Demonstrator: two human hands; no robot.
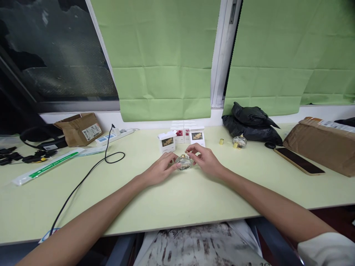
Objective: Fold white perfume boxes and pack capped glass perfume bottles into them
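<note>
A round, clear glass bottle (pixel 183 163) with a gold neck stands on the table in front of me. My left hand (pixel 161 168) grips its left side between thumb and fingers. At the neck, on the upper right, my right hand (pixel 204 158) has its fingertips pinched together; whatever they hold is too small to make out. Just behind are two white boxes with a picture on the front, a left box (pixel 167 142) and a right box (pixel 197 136), both with raised flaps. A second glass bottle (pixel 240 141) and a gold cap (pixel 221 141) lie farther right.
White boxes with red pictures (pixel 179 136) stand at the back. To the right are black plastic bags (pixel 251 127), a phone (pixel 299 161) and a brown parcel (pixel 324 146). On the left are an open carton (pixel 80 129), a power strip (pixel 115 136), a black cable (pixel 88 173) and a long plastic packet (pixel 47 168).
</note>
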